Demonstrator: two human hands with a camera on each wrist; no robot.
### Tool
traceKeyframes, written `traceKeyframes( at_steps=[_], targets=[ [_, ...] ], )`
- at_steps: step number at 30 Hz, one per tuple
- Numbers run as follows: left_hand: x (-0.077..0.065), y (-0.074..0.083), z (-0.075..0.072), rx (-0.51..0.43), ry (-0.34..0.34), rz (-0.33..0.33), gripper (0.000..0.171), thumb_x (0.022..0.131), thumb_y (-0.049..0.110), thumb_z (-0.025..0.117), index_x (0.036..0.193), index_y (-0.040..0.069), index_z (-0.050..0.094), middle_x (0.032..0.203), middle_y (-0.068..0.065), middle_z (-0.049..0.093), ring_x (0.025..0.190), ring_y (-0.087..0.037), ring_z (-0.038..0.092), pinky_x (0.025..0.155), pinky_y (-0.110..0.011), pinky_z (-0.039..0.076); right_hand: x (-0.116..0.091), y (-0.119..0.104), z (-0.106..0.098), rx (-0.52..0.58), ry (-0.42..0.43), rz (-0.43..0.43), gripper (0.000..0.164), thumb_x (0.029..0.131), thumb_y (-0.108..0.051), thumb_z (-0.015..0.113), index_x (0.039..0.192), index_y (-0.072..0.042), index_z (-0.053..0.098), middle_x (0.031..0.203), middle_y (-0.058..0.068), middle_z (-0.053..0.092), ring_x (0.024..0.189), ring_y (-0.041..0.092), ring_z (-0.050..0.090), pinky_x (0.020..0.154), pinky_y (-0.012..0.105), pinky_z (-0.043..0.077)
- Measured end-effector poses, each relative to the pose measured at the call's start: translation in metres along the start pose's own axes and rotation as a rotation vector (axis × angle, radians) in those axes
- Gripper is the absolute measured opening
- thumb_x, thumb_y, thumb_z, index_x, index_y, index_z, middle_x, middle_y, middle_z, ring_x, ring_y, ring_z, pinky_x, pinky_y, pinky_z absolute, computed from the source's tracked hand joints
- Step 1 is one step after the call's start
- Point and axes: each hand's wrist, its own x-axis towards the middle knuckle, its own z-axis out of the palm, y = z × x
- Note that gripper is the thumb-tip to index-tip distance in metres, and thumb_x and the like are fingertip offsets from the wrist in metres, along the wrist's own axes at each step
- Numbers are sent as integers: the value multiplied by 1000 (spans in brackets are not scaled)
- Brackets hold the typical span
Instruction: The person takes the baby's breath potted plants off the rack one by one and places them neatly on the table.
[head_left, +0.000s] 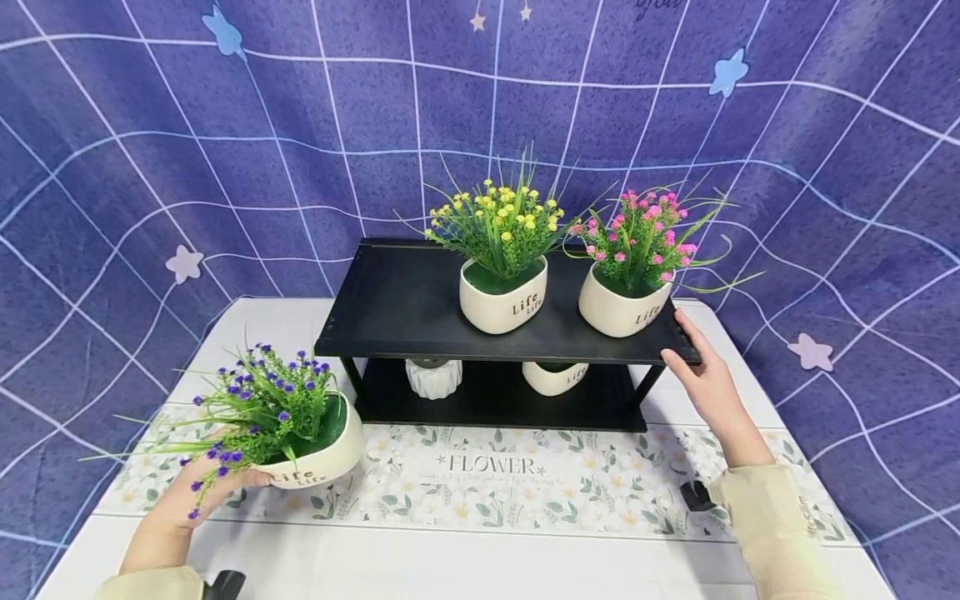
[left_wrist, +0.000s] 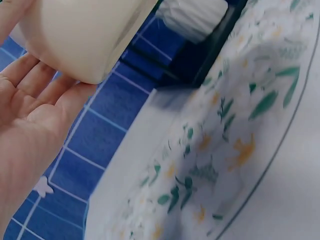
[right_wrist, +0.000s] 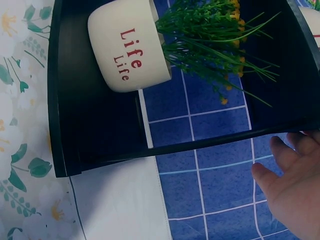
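Observation:
My left hand (head_left: pixel 217 483) holds a white oval pot (left_wrist: pixel 75 35) of purple artificial flowers (head_left: pixel 262 408), left of the black two-tier shelf (head_left: pixel 405 300). In the left wrist view its fingers (left_wrist: pixel 40 82) lie along the pot's underside. The pot is tilted, its "Life" lettering facing front. At the shelf's right end, my right hand (head_left: pixel 708 392) grips the upper board by its front corner, thumb at the front edge. On that board stand a pot of yellow flowers (head_left: pixel 502 300) and, nearer the right hand, a pot of pink flowers (head_left: pixel 626 308).
On the lower tier are a white ribbed pot (head_left: pixel 433 379) and another "Life" pot (right_wrist: pixel 130 50), partly hidden from above by the upper board. A floral "FLOWER" mat (head_left: pixel 487 492) lies along the white table (head_left: pixel 390 567). A blue grid curtain (head_left: pixel 375 108) hangs behind.

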Motion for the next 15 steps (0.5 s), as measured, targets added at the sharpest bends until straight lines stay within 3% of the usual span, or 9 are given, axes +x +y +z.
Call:
traceKeyframes(
  at_steps=[2, 3, 7, 11, 15],
  targets=[
    [-3, -1, -3, 110, -9, -143, 56, 78, -3, 72, 115, 37, 61, 114, 43, 46, 101, 24, 43, 82, 2, 35, 0, 0, 0, 0, 0, 1, 60, 99, -16, 55, 154, -14, 29, 158, 17, 28, 121, -20, 34, 92, -5, 33],
    [-4, -2, -4, 139, -18, -169, 48, 80, 0, 72, 116, 31, 64, 116, 44, 42, 102, 25, 41, 82, 2, 34, 0, 0, 0, 2, -1, 0, 60, 99, -16, 55, 154, -13, 29, 158, 17, 28, 122, -20, 33, 93, -5, 33],
    [-7, -12, -7, 189, -20, -247, 39, 83, 9, 73, 119, 22, 64, 122, 48, 30, 106, 30, 31, 83, 4, 28, 0, 0, 0, 5, -4, 4, 60, 99, -16, 55, 154, -13, 28, 158, 16, 27, 122, -20, 33, 93, -5, 32],
    [-6, -22, -9, 51, -41, -345, 29, 87, 5, 68, 107, 26, 69, 108, 40, 53, 98, 22, 47, 82, -2, 39, 1, 1, 0, 3, -5, 2, 60, 99, -16, 55, 154, -14, 28, 159, 15, 26, 123, -20, 32, 94, -5, 32],
    [-7, -31, -12, -100, -49, -382, 32, 89, -2, 62, 89, 29, 72, 85, 24, 68, 83, 9, 60, 75, -7, 47, 1, 1, 0, 3, -4, -5, 60, 99, -16, 55, 154, -14, 28, 159, 15, 26, 124, -20, 31, 95, -5, 31]
  ],
)
